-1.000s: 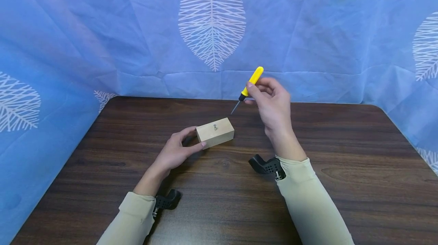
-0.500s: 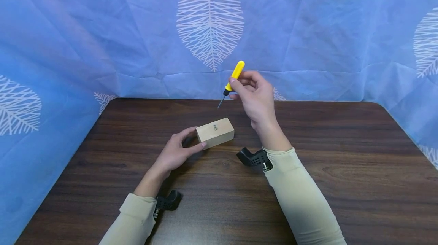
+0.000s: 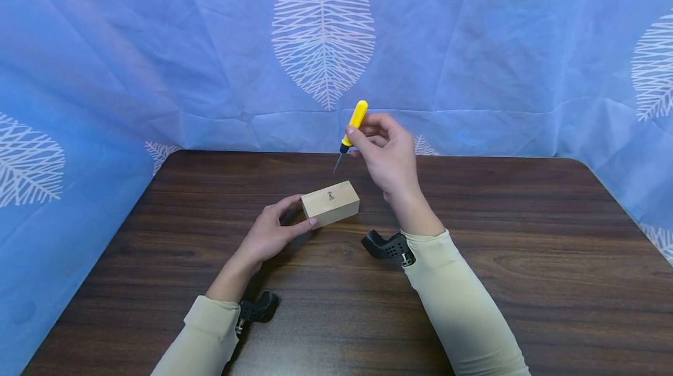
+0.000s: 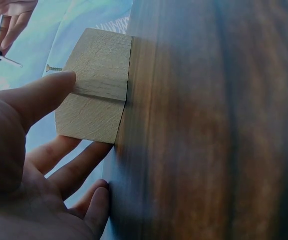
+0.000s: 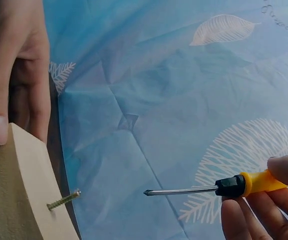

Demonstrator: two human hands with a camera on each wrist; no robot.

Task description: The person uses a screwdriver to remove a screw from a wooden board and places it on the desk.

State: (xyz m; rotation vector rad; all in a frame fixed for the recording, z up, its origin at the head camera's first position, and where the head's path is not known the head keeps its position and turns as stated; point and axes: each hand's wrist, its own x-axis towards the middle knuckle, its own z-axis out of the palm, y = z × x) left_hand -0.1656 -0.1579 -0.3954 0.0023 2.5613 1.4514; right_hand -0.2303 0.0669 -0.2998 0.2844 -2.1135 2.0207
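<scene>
Landmark: wooden block [image 3: 339, 212], lying on the table [image 3: 336, 294], in front of a leaf-patterned cloth [image 3: 221, 61]
Screw: stands about midway along the block's top face [image 5: 64, 200], head up, a length of thread exposed above the wood
Screwdriver: yellow handle, black collar [image 3: 356, 120], held above the block with its tip downward; tip and screw head are apart
Left hand: pinching the block's left end [image 3: 268, 230], thumb on the near side, fingers on the far side
Right hand: pinching the screwdriver's handle between thumb and fingers [image 3: 391, 157], above and to the right of the block
Step in hand: judged to be bringing the tip to the screw head; whether for driving in or backing out, cannot tell
Seating: lower the tip squarely into the head before applying any twist; the recess is too small to read
Alignment: stand the shaft in line with the screw, since the tool leans relative to the block's top face
Bracing: keep the left-end pinch firm and the block flat, because turning is likely to swing its free right end
Caution: a slanted push could slip off the head and mark the block
</scene>
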